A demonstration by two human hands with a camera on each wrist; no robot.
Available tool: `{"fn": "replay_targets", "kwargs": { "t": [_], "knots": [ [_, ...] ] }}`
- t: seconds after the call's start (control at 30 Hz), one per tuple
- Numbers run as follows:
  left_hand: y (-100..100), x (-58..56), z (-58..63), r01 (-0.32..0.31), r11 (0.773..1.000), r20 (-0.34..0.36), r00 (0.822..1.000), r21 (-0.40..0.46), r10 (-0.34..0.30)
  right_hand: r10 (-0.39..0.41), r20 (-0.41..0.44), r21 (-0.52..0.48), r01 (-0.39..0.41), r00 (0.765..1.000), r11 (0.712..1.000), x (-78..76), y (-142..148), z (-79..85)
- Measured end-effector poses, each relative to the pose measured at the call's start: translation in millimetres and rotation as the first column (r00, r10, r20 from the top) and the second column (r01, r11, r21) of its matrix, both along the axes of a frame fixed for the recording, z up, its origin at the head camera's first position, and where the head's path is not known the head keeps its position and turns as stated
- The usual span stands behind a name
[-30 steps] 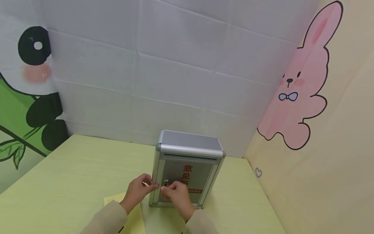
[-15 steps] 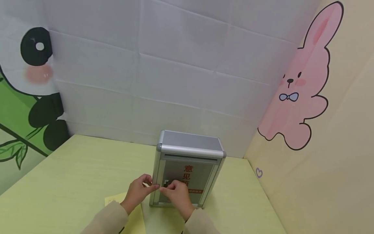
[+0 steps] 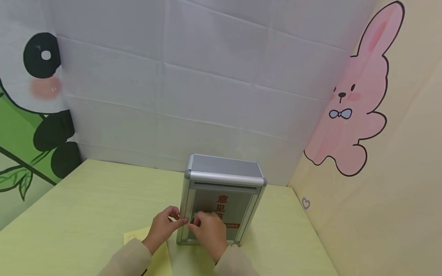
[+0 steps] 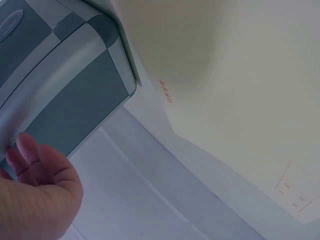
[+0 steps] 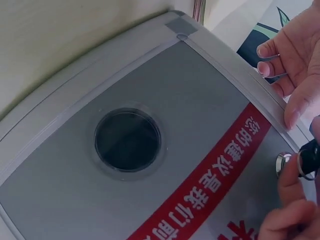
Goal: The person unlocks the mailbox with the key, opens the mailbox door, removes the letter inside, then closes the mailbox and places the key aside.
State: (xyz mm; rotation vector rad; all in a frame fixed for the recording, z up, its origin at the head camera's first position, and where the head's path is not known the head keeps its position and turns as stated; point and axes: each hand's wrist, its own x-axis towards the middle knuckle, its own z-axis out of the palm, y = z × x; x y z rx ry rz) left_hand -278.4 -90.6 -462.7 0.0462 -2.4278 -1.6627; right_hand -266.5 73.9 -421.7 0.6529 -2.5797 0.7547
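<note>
A grey metal suggestion box with red characters stands upright on the table. My right hand is at the lock on the box's front. In the right wrist view its fingers pinch a key with a black head and a metal ring, right at the round silver lock. The key's blade is hidden. My left hand holds the box's left edge, thumb at the front frame and the other fingers curled along the side. The left wrist view shows this hand against the box's side.
A yellow sheet of paper lies on the pale yellow table, partly under the left forearm. Behind the box rises a grey-white wall. At the right is a cream wall with a pink rabbit.
My right hand has turned at the lock, its knuckles now higher, and it covers more of the lock. The left hand and the box have stayed in place.
</note>
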Motion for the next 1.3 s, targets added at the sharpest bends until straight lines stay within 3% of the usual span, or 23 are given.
{"fn": "replay_targets", "kwargs": {
  "t": [0.1, 0.33, 0.57, 0.83, 1.13, 1.3],
  "knots": [
    [0.0, 0.5, 0.2, -0.001, 1.0, -0.003, 1.0, 0.0, 0.001, -0.031, -0.078, 0.067, 0.036, 0.996, 0.997, 0.6, -1.0, 0.1],
    [0.5, -1.1, -0.2, 0.001, 1.0, 0.008, 1.0, 0.015, -0.001, -0.09, -0.101, 0.061, 0.097, 0.991, 0.993, 3.4, 1.4, -2.2],
    [-0.4, -0.5, -0.4, 0.006, 1.0, -0.004, 1.0, 0.004, -0.005, -0.065, -0.211, 0.091, 0.086, 0.975, 0.992, 1.7, 4.3, -9.6],
    [0.3, -0.8, -2.2, 0.006, 1.0, -0.006, 1.0, 0.014, -0.006, -0.042, -0.413, 0.086, 0.086, 0.91, 0.993, 0.3, 5.3, -12.9],
    [-0.1, -1.4, -1.8, 0.001, 1.0, -0.018, 1.0, 0.001, -0.001, -0.036, -0.479, 0.1, 0.095, 0.877, 0.99, 0.0, 3.5, -14.6],
    [-0.3, -1.3, -2.0, 0.008, 1.0, -0.013, 1.0, 0.007, -0.008, -0.032, -0.466, 0.098, 0.087, 0.884, 0.991, 0.4, 3.3, -15.0]
  ]
}}
